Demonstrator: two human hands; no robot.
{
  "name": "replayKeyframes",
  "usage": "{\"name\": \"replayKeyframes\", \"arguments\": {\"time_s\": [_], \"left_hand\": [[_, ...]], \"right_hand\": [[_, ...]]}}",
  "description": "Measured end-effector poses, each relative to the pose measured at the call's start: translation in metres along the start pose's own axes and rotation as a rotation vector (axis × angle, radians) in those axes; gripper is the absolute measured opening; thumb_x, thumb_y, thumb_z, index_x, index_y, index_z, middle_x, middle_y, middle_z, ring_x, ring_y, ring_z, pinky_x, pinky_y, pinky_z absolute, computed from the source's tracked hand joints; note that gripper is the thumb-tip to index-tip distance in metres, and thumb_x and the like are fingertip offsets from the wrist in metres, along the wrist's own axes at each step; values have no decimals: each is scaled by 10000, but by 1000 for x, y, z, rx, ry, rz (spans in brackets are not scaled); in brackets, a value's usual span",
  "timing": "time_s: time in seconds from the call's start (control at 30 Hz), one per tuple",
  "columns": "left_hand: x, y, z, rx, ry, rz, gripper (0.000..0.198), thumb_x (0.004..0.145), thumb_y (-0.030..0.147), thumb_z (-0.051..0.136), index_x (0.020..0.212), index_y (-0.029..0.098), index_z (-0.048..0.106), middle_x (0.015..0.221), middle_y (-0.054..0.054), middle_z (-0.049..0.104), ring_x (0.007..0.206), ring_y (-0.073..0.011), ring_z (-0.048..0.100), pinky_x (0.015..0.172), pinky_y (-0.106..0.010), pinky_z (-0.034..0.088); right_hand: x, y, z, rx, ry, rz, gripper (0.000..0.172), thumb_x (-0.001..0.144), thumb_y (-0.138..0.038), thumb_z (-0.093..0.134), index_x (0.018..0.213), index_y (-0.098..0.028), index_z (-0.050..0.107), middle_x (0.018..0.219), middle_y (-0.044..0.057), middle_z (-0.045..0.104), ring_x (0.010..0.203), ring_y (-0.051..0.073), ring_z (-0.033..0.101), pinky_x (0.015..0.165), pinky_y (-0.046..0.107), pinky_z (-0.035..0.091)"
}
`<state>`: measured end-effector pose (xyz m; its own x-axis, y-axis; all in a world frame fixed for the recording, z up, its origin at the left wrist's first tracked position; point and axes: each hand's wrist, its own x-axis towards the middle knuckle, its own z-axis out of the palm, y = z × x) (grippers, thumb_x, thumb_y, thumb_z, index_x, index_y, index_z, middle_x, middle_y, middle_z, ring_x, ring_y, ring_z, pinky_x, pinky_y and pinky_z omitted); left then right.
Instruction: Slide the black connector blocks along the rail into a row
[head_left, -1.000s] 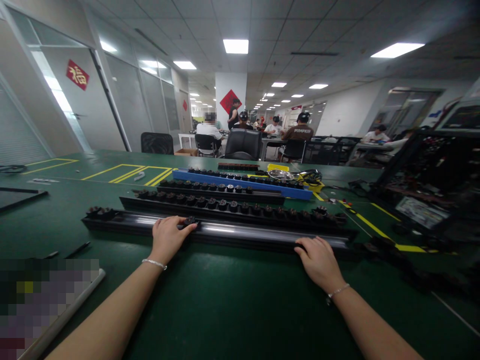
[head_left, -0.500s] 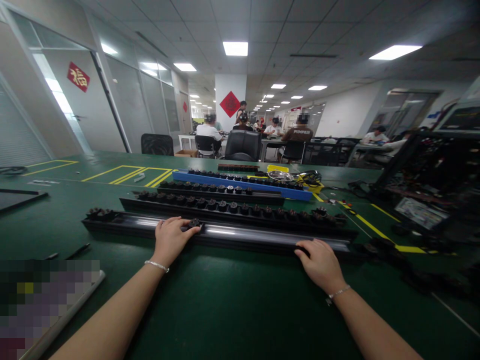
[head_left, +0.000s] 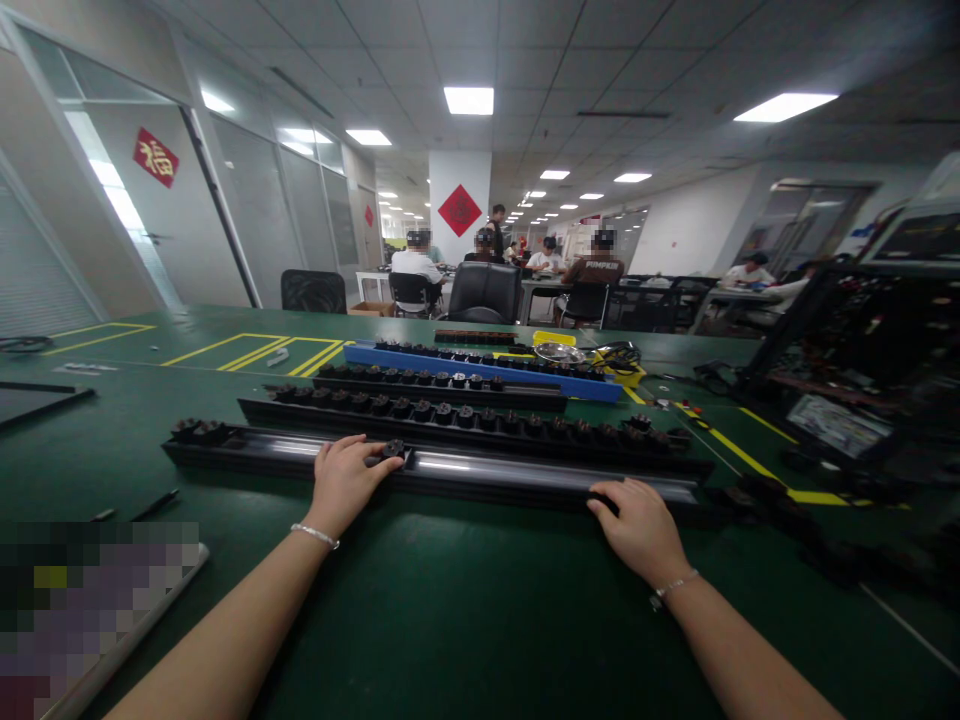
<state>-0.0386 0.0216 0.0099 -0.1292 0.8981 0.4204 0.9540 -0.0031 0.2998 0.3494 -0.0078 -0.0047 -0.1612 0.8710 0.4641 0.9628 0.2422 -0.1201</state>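
Fingers (head_left: pixel 373 462) of the left hand (head_left: pixel 343 488) are closing around one small black module (head_left: pixel 394 450), thumb in front and index finger behind, leaving hardly any gap; the hand is hiding part of it. That module is sitting in the nearest black rail (head_left: pixel 495 474), left of its middle. Fingers of the right hand (head_left: pixel 637 520) are bending over the same rail's front edge near its right end, thumb a little apart; their tips are disappearing from sight, so whether they are gripping cannot be told. More modules are crowding the rail's left end, too dark to count.

Four long rails are lying roughly parallel: the nearest, two more black rails (head_left: pixel 315 418) behind it, and one blue rail (head_left: pixel 577 386) farther off. One yellow tray (head_left: pixel 555 339) is resting beyond. Dark equipment (head_left: pixel 840 390) at the right is blurring into shadow, and a pixelated patch (head_left: pixel 90 610) is covering something at the lower left, cut off by the frame.

Yellow tape (head_left: pixel 742 448) is marking the green worktop (head_left: pixel 465 610). Beyond, several people are sitting at tables under ceiling lights (head_left: pixel 469 100).
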Motion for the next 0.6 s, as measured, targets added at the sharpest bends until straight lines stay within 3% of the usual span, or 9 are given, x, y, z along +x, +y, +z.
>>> {"name": "replayKeyframes", "arguments": {"time_s": [0.6], "left_hand": [[-3,4,3,-24,4,81,287,767,477,566,923,285,712,1012,-38,703,1147,-254,508,1015,-443,293]], "right_hand": [[0,-2,-2,20,-17,20,269,823,-309,441,881,-202,681,880,57,691,852,214,603,898,411,383]]}}
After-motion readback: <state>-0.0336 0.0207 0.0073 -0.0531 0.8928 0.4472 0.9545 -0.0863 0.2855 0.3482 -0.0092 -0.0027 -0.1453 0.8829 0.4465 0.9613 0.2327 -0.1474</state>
